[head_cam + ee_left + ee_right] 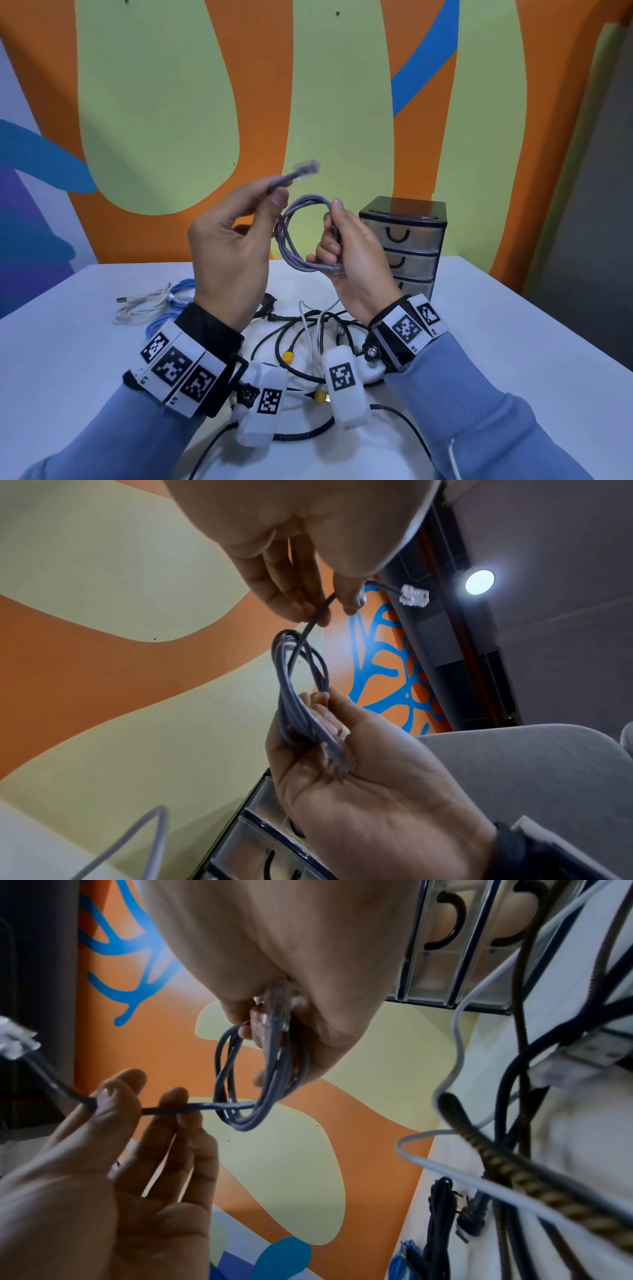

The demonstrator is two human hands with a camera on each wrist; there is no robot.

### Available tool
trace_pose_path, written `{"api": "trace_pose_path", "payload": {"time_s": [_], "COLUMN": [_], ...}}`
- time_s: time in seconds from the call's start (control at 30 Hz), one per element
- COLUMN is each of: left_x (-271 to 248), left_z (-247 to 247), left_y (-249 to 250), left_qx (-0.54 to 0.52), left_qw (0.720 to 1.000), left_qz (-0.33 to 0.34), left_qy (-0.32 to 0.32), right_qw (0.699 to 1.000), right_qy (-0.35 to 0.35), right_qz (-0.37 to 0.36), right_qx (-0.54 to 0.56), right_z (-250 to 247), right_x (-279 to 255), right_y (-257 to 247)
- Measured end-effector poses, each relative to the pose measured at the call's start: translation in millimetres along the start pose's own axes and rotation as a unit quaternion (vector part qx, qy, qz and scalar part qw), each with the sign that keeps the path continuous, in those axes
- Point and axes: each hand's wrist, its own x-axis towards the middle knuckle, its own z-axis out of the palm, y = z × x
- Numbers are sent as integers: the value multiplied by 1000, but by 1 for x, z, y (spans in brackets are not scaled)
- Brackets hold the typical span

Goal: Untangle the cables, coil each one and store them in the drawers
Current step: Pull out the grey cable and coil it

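While right hand (356,253) grips cable coil (301,236), left hand (229,246) pinches its end

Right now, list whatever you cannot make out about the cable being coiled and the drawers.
- Loose plug of the grey cable: motion-blurred in the head view.
- Bottom drawer: partly behind the right hand in the head view; handle unseen.
- Drawer contents: frosted fronts hide them in every view.
- Black cables on the table: wrist cameras cover how they cross.

A white surface (513,342) carries a small black drawer unit (404,240) just right of the right fingers. Below both sets of fingers lies a tangle of black and white cables (308,342); blue cables (178,294) and a white cable (144,305) lie left.
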Motion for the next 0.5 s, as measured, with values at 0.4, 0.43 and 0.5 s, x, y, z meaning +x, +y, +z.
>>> {"api": "trace_pose_path", "payload": {"time_s": [0.4, 0.43, 0.5], "left_x": [11, 11, 11], "left_z": [-9, -10, -11], "left_y": [-22, -24, -27], "left_qx": [-152, -151, -138], "left_qw": [957, 952, 946], "left_qz": [-241, -262, -291], "left_qy": [52, 33, -17], "right_qw": [979, 979, 980], "right_qy": [-21, -34, -59], "right_qz": [-13, -11, 0], "right_qx": [202, 200, 192], "right_z": [-8, -8, -5], "right_x": [2, 2, 0], "right_y": [-21, -22, -23]}}
